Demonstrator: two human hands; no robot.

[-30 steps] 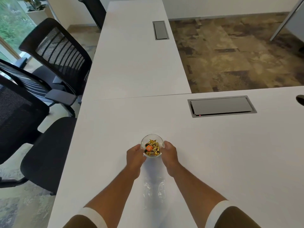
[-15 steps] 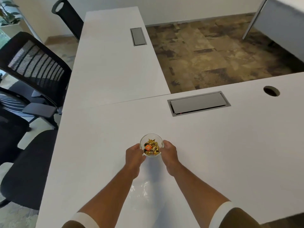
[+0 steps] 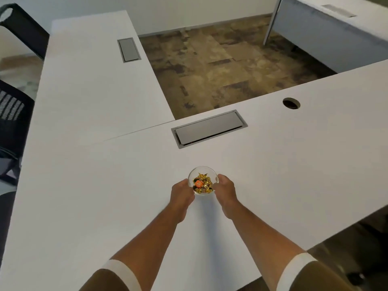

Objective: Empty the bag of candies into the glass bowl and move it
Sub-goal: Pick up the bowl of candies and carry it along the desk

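A small clear glass bowl (image 3: 202,173) sits between my two hands over the white desk (image 3: 105,185). It holds several gold-wrapped candies (image 3: 204,184) and one orange one. My left hand (image 3: 181,195) grips the bowl's left side. On the bowl's right side, my right hand (image 3: 226,191) is closed around the rim. I cannot tell whether the bowl touches the desk or hovers just above it. The empty clear bag is not in view.
A grey cable hatch (image 3: 209,128) lies in the desk just beyond the bowl, and a round cable hole (image 3: 291,103) is at the right. A second white desk (image 3: 88,80) runs away at the left, with black chairs (image 3: 12,122) beside it.
The view has swung right, so the desk, hatch and chairs have shifted left in frame. The clear bag near my forearms has dropped out of sight. Both hands keep hold of the bowl.
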